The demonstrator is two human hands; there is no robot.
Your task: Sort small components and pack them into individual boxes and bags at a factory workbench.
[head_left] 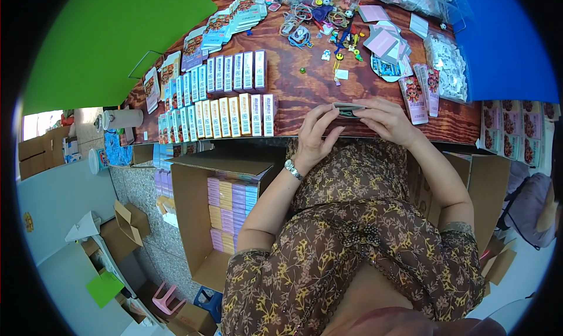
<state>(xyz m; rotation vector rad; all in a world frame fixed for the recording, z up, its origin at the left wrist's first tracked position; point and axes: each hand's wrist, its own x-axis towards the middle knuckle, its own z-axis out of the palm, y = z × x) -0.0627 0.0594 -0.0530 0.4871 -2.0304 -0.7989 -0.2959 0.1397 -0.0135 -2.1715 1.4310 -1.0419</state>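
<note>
At the table's near edge, both my hands are on a small open carton [350, 109] with a pale rim and a dark greenish inside. My left hand [316, 133] pinches its left end, thumb below and fingers above. My right hand [388, 120] has its fingers closed on the right end. Most of the carton's sides are hidden by my fingers. Left of my hands stand two rows of filled small boxes [223, 118] in teal, orange and lilac. To the right of my hand lie flat pink printed cartons [416, 99].
Small trinkets and cords [337, 34] lie at the back, beside grey-pink cards [384, 43]. A clear bag of white pieces [446, 66] lies at the right. Flat cartons [217, 31] are stacked back left. A cardboard box [193, 219] with packed boxes stands below the table's left side.
</note>
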